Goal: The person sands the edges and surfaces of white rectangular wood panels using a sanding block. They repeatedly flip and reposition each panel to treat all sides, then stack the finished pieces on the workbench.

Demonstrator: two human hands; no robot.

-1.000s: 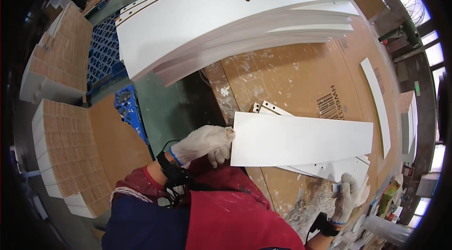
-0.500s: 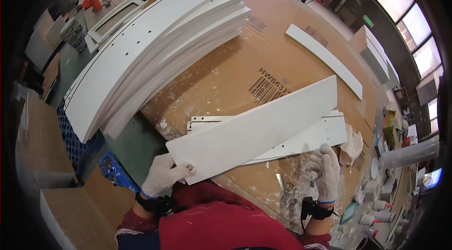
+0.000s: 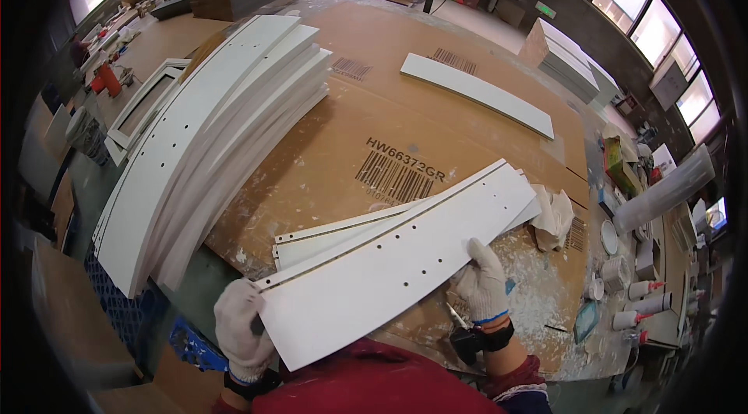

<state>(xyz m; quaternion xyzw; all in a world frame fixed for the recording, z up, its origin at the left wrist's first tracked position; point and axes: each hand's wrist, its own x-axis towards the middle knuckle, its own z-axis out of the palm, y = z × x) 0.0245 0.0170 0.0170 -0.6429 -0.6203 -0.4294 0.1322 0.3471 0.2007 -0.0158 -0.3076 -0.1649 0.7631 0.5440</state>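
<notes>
A long white panel (image 3: 389,266) with a groove along its far edge and several small dark holes lies tilted across the front of my body. My gloved left hand (image 3: 243,328) is closed on its left end. At its near right edge my gloved right hand (image 3: 483,281) grips it, a finger showing on the top face. Under and behind it lie other white panels (image 3: 335,241), partly covered. A thin blade-like tool (image 3: 457,316) lies by my right wrist, its handle end hidden.
A tall stack of white panels (image 3: 179,133) stands at the left. One narrow white strip (image 3: 477,95) lies farther back on the cardboard sheet (image 3: 351,114). Crumpled paper (image 3: 553,219) sits right of the panels. Bottles (image 3: 627,320) and a clear tube (image 3: 666,188) are at the right edge.
The held panel has turned over, from its plain face to the grooved, drilled face. My right hand has come from beside the panels onto its near edge. The whole view has shifted.
</notes>
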